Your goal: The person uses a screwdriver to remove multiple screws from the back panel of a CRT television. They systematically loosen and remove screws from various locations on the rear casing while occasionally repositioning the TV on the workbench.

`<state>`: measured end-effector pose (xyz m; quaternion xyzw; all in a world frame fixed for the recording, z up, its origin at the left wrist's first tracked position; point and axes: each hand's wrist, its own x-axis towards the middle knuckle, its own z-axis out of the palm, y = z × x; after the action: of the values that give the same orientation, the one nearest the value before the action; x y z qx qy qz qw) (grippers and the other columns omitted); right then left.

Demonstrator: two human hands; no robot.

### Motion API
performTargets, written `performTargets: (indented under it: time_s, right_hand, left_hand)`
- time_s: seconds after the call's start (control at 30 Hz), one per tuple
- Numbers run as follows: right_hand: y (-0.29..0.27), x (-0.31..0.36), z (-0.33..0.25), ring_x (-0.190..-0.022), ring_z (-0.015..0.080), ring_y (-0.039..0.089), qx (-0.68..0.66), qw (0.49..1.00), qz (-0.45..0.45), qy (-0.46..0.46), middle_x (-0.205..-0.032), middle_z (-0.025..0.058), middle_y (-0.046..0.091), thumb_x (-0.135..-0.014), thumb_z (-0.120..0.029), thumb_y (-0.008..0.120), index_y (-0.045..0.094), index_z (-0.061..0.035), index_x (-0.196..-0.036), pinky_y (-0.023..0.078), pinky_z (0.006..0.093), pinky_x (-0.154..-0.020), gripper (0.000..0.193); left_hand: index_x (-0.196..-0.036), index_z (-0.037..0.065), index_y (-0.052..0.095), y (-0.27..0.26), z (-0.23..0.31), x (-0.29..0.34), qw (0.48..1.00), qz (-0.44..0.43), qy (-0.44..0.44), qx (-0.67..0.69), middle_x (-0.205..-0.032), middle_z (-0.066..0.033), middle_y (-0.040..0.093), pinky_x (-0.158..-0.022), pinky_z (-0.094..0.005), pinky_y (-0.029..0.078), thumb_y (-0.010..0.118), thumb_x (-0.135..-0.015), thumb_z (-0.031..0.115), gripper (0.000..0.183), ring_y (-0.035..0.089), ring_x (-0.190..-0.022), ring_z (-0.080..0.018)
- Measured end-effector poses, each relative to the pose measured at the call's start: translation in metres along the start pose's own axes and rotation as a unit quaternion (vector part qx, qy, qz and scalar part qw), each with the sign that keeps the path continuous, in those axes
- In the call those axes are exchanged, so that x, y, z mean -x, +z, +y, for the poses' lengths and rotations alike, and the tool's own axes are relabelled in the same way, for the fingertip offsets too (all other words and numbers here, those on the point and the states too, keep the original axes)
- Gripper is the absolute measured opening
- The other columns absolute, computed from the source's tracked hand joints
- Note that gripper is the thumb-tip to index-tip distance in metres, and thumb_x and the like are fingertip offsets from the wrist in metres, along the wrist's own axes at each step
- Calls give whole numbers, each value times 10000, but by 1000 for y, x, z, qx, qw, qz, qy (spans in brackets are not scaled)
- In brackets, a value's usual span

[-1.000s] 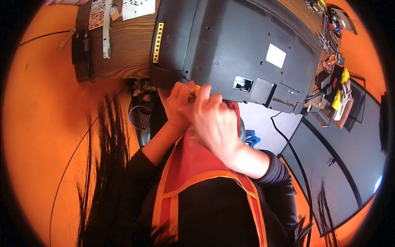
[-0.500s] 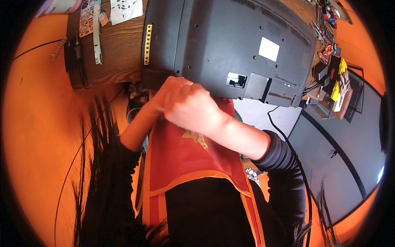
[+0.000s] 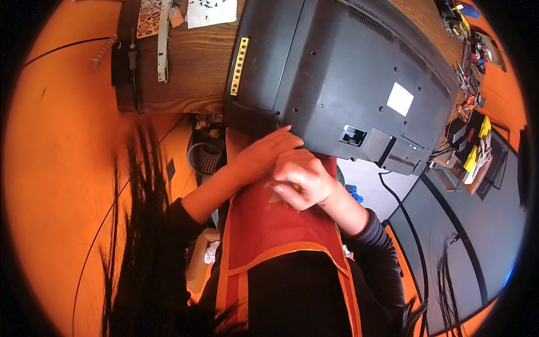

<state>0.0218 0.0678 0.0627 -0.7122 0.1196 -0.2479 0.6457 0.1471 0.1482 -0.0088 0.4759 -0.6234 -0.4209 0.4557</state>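
A black flat-screen television [image 3: 331, 73] lies with its back up on the wooden table, its near edge jutting toward my body. My left hand [image 3: 266, 154] rests at that near edge, back of the hand up, fingers stretched along the casing; my other hand partly covers it. Just below and right of it, my right hand [image 3: 303, 177] is curled closed in front of the red apron [image 3: 281, 224]. Whatever its fingers hold, if anything, is hidden. On the casing are a yellow strip with dark dots [image 3: 240, 66], a white label [image 3: 400, 99] and a rectangular opening [image 3: 352, 135].
On the wooden table [image 3: 196, 78] at left lie a pale metal strip [image 3: 163, 50], a patterned card [image 3: 150, 19] and white paper [image 3: 212, 12] with small dark pieces. Tools [image 3: 469, 78] crowd the right side. A mesh bin [image 3: 204, 158] stands below; a black cable [image 3: 401, 208] hangs at right.
My hands, formerly overlapped on the television's near edge, have come slightly apart. The right has drawn back toward my body and turned. The whole view has shifted, moving the television rightward in the picture.
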Motion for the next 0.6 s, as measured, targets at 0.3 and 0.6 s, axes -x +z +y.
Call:
performTargets:
  time_s: [0.3,0.6]
  right_hand:
    - [22,-12,-62,-504,194,555,496,800,-25,336,-609,79,529,-787,-201,664,532,3,-974,437,271,-408,306]
    - [-2,-23,-62,-687,196,520,565,773,-236,163,-725,97,500,-651,-93,561,530,103,-1029,455,255,-577,426]
  left_hand:
    - [-1046,-24,518,17,-2,7,985,128,11,-118,-1094,-175,589,-867,-425,497,593,-745,33,315,598,-995,-326]
    - [-1056,-13,568,-1,2,2,991,102,-14,-87,-1045,-152,621,-838,-383,517,638,-720,19,345,621,-948,-300]
